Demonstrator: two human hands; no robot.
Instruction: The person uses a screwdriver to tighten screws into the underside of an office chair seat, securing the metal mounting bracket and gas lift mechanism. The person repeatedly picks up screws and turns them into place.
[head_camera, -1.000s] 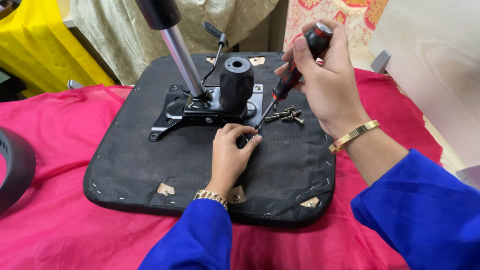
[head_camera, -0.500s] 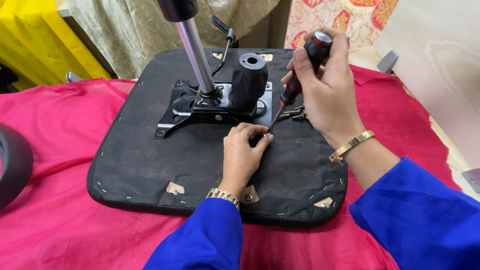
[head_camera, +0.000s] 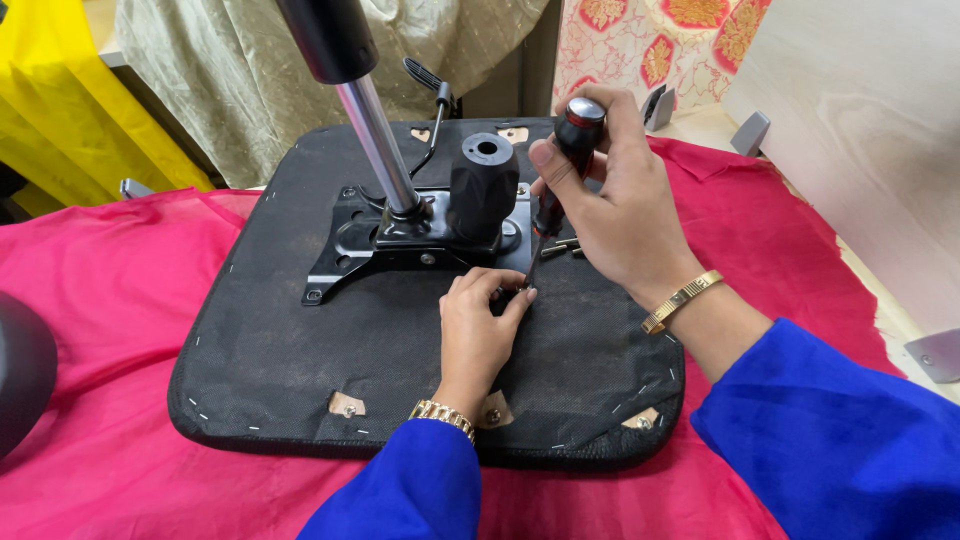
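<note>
Screwdriver (head_camera: 562, 165) is in your right hand (head_camera: 625, 215), fist clenched round the red and black handle, thumb up near the silver cap. It stands nearly upright, tilted a bit, with the tip down at the front right corner of the black metal plate (head_camera: 370, 245). Your left hand (head_camera: 478, 325) rests on the seat (head_camera: 300, 350) just below that spot, fingertips pinched together right at the tip, so that grip looks closed on something tiny. Can't tell what, it's hidden under your fingers.

Seat is lying upside down on a red cloth (head_camera: 110, 290), black fabric underside facing up, staples along the edge and a few tan patches with screws near the front. Plate sits bolted in the middle of it, with a chrome post (head_camera: 375, 140) sticking up at a slant and a fat black knob (head_camera: 483, 185) beside it. A thin black lever (head_camera: 432, 95) pokes out behind the post.

A few loose screws (head_camera: 562, 247) lie on the seat just right of the plate, close under your right hand. Gold bracelets on both wrists, blue sleeves. Yellow and beige cloths hang at the back, and something dark and rounded (head_camera: 20, 385) sits at the far left edge.
</note>
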